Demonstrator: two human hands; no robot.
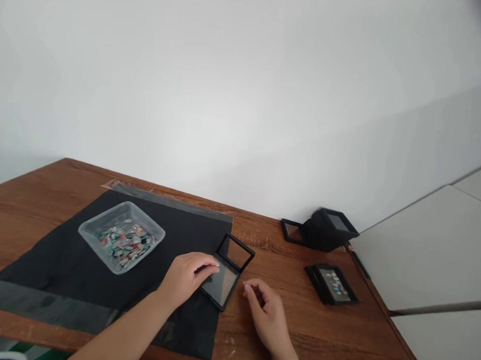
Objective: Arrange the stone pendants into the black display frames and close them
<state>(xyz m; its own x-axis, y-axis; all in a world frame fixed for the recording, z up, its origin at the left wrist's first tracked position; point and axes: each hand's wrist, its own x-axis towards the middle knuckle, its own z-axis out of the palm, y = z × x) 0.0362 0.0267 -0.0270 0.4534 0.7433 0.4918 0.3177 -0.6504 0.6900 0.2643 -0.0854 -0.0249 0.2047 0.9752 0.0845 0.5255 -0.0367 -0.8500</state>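
Observation:
An open black-framed display case (222, 281) with clear film panes lies partly on a black sheet and partly on the wood. Over its lower half is my left hand (189, 275), its thumb and fingers pinched together; a tiny pale thing shows at the fingertips, too small to name. Just right of the case, my right hand (267, 314) hovers over the table with fingers curled and thumb close to the fingertips; whatever it may hold is hidden. Left of my hands, a clear plastic tub (92, 227) holds many small green, pink and white stone chips (128, 244).
The black sheet (173, 222) is taped to the wooden table (269, 249). Several black frames (327, 229) are stacked at the back right. Nearer stands a frame (332, 284) with small stones inside. A white wall (219, 94) rises behind; white panels (440, 249) stand right.

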